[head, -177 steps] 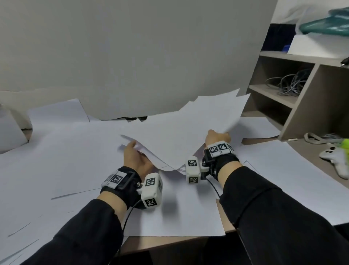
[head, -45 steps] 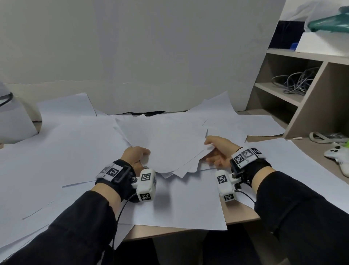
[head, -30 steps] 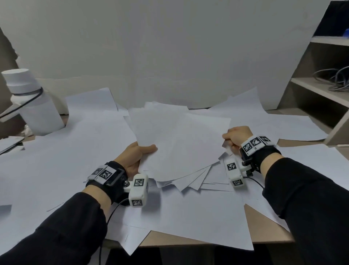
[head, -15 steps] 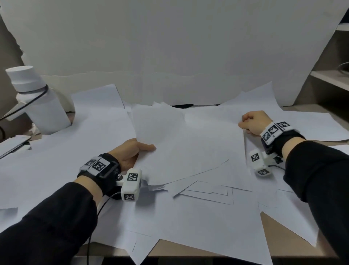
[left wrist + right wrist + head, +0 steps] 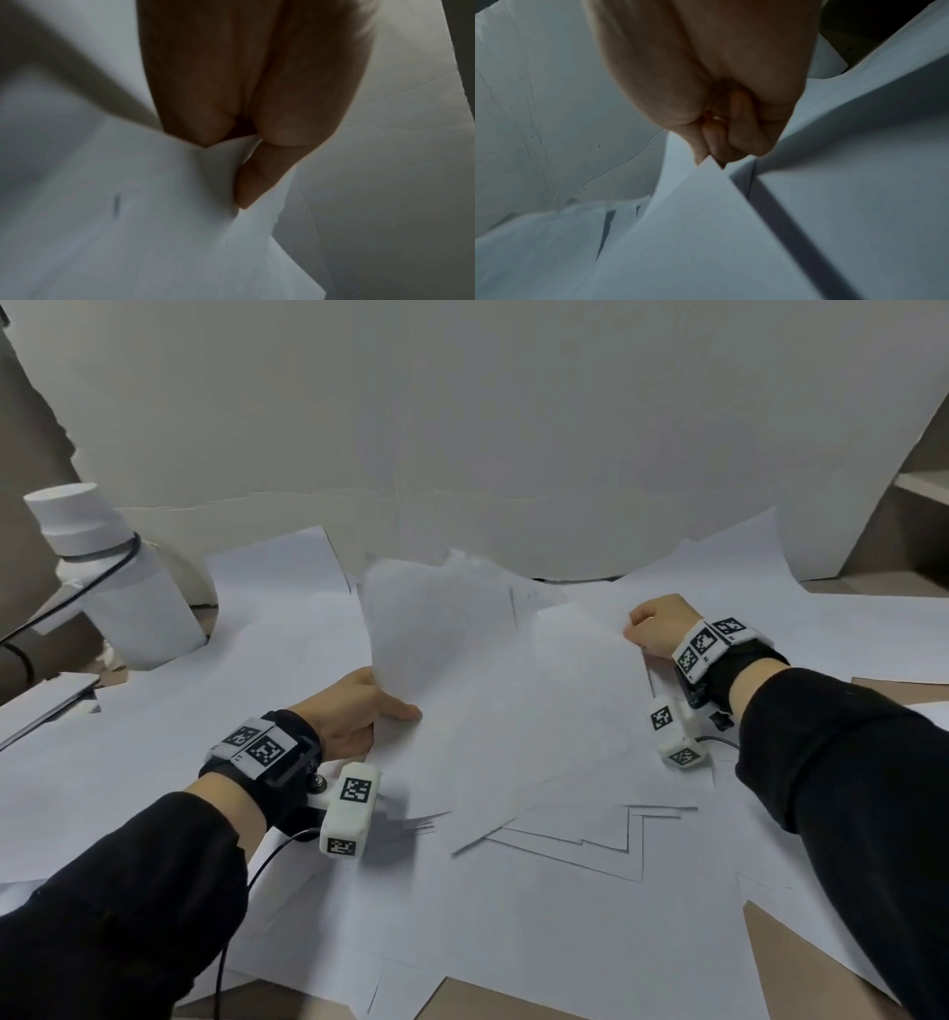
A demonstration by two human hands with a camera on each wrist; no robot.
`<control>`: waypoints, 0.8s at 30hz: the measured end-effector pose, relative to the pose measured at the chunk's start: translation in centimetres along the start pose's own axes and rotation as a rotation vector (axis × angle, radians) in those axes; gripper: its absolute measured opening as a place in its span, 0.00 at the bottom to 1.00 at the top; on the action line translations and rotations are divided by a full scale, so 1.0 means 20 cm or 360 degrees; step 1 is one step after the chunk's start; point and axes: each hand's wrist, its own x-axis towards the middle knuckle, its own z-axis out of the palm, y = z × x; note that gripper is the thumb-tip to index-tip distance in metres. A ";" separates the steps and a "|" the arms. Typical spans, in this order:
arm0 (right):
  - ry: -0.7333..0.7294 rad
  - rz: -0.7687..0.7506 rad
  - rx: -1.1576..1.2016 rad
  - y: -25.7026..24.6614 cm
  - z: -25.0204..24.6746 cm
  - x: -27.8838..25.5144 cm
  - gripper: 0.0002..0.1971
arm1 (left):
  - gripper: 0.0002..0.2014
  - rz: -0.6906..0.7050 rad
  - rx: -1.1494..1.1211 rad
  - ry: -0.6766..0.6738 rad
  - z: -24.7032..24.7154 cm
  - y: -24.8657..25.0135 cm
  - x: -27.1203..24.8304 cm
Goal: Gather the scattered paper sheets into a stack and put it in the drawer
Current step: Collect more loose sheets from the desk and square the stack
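White paper sheets cover the desk. My left hand [image 5: 369,706] grips the left edge of a loose bundle of sheets [image 5: 493,690], thumb on top; in the left wrist view the thumb [image 5: 254,182] presses on that bundle [image 5: 159,223]. My right hand [image 5: 652,624] pinches the corner of a sheet [image 5: 580,670] at the bundle's right side. In the right wrist view my right hand [image 5: 713,158] has its curled fingers closed on that sheet's corner [image 5: 706,203]. More loose sheets [image 5: 565,834] fan out below the bundle. No drawer is in view.
A white bottle [image 5: 113,577] with a dark cord round it stands at the back left. A large white board [image 5: 462,428] leans behind the desk. A wooden shelf unit [image 5: 914,505] is at the far right. Bare desk edge [image 5: 801,952] shows front right.
My right hand has let go of the bundle's near right edge, moved up and to the right, and taken a sheet's corner. The left hand keeps its grip. The head view swung left.
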 end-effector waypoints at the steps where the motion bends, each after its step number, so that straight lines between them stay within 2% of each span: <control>1: -0.0032 -0.0066 0.0066 -0.02 0.01 -0.02 0.07 | 0.22 0.0007 0.0015 -0.0056 0.00 0.00 -0.01; 3: -0.0078 -0.0163 0.0213 -0.06 0.03 -0.06 0.12 | 0.23 0.0017 0.0018 -0.0101 0.01 0.01 -0.01; 6: -0.0106 -0.0186 0.0403 -0.12 0.08 -0.10 0.08 | 0.19 0.0001 0.0002 -0.0087 0.06 0.02 -0.01; 9: -0.0200 -0.0140 0.0519 -0.17 0.15 -0.15 0.02 | 0.13 -0.0068 0.0053 0.0016 0.11 0.03 0.02; 13: -0.0246 0.0017 0.0761 -0.19 0.15 -0.18 0.04 | 0.14 -0.0144 0.0166 0.0168 0.13 0.05 0.09; 16: -0.0029 0.0334 0.0845 -0.10 0.05 -0.13 0.04 | 0.16 0.0004 0.0295 0.0229 0.12 0.05 0.10; 20: 0.0239 0.0494 0.0528 0.05 -0.13 -0.15 0.11 | 0.20 0.0275 0.0293 0.0331 0.09 0.06 0.08; 22: 0.0263 0.0518 0.0560 0.07 -0.15 -0.20 0.18 | 0.20 0.0373 0.0231 0.0375 0.07 0.06 0.06; 24: 0.0146 0.0471 0.0676 0.06 -0.14 -0.24 0.25 | 0.19 0.0446 0.0155 0.0371 0.05 0.08 0.05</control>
